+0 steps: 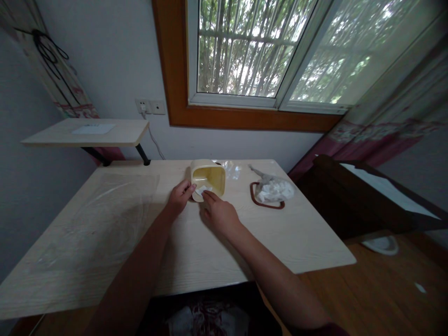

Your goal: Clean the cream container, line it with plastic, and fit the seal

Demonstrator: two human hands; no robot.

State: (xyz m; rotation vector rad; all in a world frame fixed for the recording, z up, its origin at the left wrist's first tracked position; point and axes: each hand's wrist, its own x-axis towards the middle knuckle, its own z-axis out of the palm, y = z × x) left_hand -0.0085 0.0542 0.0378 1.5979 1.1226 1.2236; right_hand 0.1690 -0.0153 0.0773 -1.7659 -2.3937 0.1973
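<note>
A cream plastic container [213, 176] with a yellowish inside lies tipped on the table, its open side towards me. My left hand [180, 196] grips its lower left edge, thumb at the rim. With its fingers at the opening, my right hand [220, 212] presses a small white tissue or cloth [202, 190] against the lower inside of the container. The fingertips are partly hidden there. To the right, a brown rounded frame [266, 204] lies flat, with a clear plastic bag of white stuff [275, 189] resting partly over it.
A thin clear plastic sheet [108, 219] spreads over the left of the wooden table [210, 261]. Crumpled clear plastic [231, 169] lies behind the container. A raised shelf [122, 130] with a paper on it stands at the back left. A dark piece of furniture [332, 200] is at the right.
</note>
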